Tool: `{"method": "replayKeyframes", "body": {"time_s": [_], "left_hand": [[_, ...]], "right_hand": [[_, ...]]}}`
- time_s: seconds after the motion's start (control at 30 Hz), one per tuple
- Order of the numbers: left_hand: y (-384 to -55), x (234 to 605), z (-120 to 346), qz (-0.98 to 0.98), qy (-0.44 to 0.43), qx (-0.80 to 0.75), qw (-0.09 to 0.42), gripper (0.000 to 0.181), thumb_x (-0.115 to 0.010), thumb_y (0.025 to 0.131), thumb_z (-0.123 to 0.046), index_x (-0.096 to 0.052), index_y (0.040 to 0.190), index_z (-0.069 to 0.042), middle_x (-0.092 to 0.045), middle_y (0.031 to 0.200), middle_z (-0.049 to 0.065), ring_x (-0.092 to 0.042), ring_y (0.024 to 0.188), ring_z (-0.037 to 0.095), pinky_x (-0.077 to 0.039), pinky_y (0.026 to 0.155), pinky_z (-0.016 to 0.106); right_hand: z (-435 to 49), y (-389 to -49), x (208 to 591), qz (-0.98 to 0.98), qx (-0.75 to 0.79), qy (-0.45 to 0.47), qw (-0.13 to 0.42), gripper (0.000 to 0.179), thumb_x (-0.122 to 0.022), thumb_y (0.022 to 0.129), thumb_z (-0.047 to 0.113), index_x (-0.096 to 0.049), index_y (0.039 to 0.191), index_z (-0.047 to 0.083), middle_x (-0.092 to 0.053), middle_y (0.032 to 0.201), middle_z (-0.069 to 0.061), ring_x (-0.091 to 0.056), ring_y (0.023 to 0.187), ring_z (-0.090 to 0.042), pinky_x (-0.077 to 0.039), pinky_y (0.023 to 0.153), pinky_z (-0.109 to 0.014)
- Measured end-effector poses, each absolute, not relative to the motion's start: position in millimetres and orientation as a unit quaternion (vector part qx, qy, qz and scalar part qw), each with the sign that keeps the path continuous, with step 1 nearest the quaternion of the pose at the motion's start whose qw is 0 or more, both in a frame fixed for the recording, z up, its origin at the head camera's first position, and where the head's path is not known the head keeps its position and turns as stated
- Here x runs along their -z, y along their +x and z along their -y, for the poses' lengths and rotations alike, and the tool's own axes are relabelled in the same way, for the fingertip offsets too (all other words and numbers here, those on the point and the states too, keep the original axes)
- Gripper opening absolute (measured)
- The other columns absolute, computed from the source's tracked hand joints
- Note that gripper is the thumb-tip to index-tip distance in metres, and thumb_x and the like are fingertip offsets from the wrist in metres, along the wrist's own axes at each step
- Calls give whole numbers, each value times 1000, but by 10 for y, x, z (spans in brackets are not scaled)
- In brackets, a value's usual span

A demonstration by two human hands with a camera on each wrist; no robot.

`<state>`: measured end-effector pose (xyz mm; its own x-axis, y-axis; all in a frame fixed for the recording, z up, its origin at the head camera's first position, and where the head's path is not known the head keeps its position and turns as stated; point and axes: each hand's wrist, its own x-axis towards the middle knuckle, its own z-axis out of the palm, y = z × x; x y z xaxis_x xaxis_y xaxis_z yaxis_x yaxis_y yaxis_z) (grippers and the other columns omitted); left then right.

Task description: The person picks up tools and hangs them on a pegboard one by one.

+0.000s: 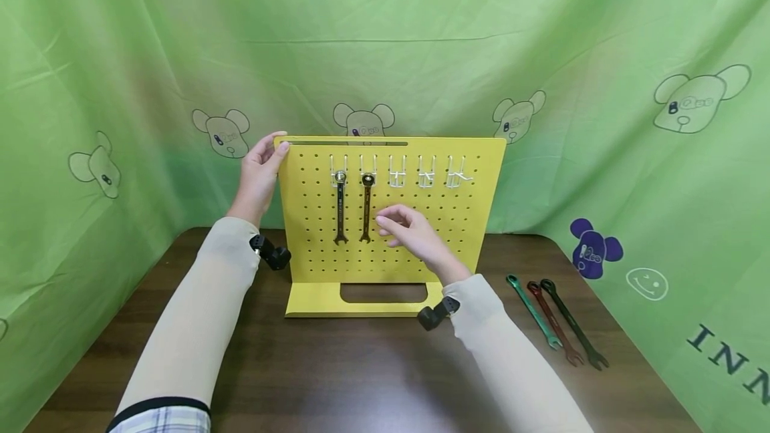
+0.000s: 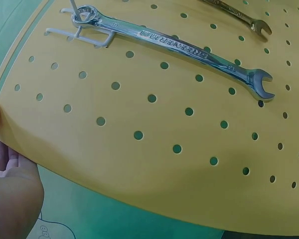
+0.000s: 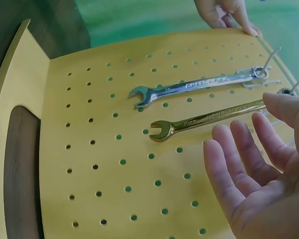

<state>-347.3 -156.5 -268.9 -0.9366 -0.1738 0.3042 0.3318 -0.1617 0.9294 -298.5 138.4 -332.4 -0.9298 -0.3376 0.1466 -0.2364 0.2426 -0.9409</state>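
A yellow pegboard (image 1: 385,259) stands upright on the table. My left hand (image 1: 260,176) grips its upper left corner, thumb on the front and fingers behind the edge, as the left wrist view also shows. From two white hooks hang a silver combination wrench (image 1: 340,209) and, to its right, a gold combination wrench (image 1: 366,209), both with ring ends up. My right hand (image 1: 415,236) is in front of the board, just right of the gold wrench, holding nothing. In the right wrist view its fingers (image 3: 244,144) are spread and loosely bent beside the gold wrench's shaft.
Three white hooks (image 1: 426,172) without wrenches continue the row to the right. On the table's right side lie a green wrench (image 1: 534,313), a red wrench (image 1: 556,323) and a black wrench (image 1: 574,324). A green printed curtain (image 1: 421,32) surrounds the brown table (image 1: 337,373).
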Motion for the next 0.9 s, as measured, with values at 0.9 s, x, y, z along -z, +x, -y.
{"method": "replayKeyframes", "body": {"time_s": [0.9], "left_hand": [[-3473, 2699, 1563, 625, -65, 760, 167, 38, -64, 99, -21, -61, 135, -11, -60, 118, 4, -60, 101, 14, -54, 90, 21]], "right_hand": [[-2124, -2662, 3420, -845, 492, -194, 78, 43, -60, 103, 29, -55, 129, -5, -61, 120, -19, -63, 104, -31, -58, 82, -38]]}}
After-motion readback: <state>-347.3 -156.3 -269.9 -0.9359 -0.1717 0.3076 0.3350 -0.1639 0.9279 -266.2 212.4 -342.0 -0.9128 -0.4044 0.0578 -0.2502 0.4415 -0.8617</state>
